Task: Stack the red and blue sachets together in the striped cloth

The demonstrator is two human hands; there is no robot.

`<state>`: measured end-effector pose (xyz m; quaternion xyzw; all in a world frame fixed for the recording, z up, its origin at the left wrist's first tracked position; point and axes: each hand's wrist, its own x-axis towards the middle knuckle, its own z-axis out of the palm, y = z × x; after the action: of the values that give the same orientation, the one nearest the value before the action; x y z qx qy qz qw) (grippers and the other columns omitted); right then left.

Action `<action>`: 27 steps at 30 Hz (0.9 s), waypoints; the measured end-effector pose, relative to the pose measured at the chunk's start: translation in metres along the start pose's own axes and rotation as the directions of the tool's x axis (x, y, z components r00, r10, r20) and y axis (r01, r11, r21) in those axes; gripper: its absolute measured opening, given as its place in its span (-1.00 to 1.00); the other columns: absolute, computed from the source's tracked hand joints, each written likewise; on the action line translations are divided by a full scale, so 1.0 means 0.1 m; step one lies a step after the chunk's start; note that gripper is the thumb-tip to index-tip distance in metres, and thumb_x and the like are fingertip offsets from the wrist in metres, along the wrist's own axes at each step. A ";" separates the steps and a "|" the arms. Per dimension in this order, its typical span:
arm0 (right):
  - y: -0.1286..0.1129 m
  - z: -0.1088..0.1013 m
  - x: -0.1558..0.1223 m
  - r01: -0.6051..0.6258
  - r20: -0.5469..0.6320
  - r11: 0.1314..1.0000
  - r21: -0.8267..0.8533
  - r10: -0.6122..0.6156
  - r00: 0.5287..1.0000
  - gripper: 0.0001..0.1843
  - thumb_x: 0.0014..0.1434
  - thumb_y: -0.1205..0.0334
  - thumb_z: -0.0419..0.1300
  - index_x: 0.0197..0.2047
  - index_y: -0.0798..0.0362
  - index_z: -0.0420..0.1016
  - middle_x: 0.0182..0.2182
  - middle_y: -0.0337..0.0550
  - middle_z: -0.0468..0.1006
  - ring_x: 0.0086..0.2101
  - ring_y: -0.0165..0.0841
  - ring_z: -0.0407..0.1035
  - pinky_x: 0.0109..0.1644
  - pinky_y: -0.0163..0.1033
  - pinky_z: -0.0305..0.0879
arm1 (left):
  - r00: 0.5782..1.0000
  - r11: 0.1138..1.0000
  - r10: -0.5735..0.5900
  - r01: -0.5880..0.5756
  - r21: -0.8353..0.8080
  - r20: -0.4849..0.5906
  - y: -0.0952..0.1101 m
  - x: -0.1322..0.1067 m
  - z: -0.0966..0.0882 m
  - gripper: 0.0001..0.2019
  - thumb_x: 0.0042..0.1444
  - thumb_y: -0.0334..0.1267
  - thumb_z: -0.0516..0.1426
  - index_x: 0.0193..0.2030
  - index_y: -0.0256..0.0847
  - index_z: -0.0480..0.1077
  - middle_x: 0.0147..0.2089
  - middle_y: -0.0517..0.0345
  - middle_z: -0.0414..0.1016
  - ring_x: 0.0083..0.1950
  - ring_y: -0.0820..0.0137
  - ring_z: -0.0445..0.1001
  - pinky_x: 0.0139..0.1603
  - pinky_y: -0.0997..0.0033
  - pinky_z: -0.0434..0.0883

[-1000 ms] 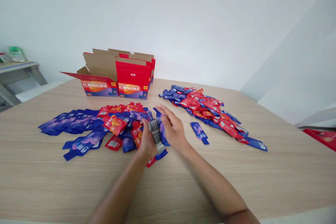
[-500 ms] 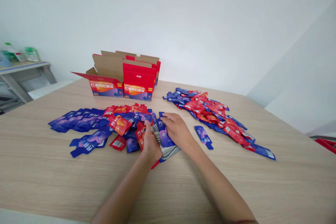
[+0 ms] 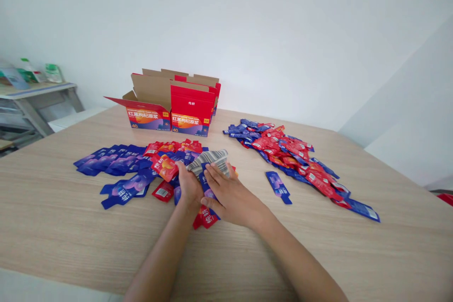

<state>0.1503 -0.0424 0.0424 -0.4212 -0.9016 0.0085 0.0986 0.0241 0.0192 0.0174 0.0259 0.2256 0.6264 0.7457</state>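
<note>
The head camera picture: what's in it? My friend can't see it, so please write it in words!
A person's left hand holds a striped bundle, and the right hand lies over a blue packet beside it. Red and blue packets form a left heap and a right heap on a table; open boxes stand behind the left heap.

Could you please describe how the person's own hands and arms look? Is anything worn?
The left hand and right hand are both bare, without gloves. Both forearms are uncovered, with no sleeve visible. No watch, bracelet or ring shows on the visible parts; the left hand is partly hidden.
</note>
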 end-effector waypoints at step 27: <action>0.13 0.23 0.17 0.053 -0.192 0.995 -0.081 -0.068 0.979 0.14 0.23 -0.44 0.03 0.41 0.49 0.07 0.36 0.54 0.13 0.40 0.11 -0.02 0.47 0.18 -0.06 | 0.996 0.999 0.011 -0.016 0.047 0.089 0.06 0.07 -0.04 -0.33 0.35 0.22 -0.27 0.15 -0.09 0.48 -0.04 0.10 0.67 0.20 0.26 0.52 0.24 0.28 0.42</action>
<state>0.1450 -0.0198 0.0214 -0.3958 -0.8997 -0.0699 0.1703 0.0177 0.0261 0.0139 0.0732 0.2068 0.6240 0.7500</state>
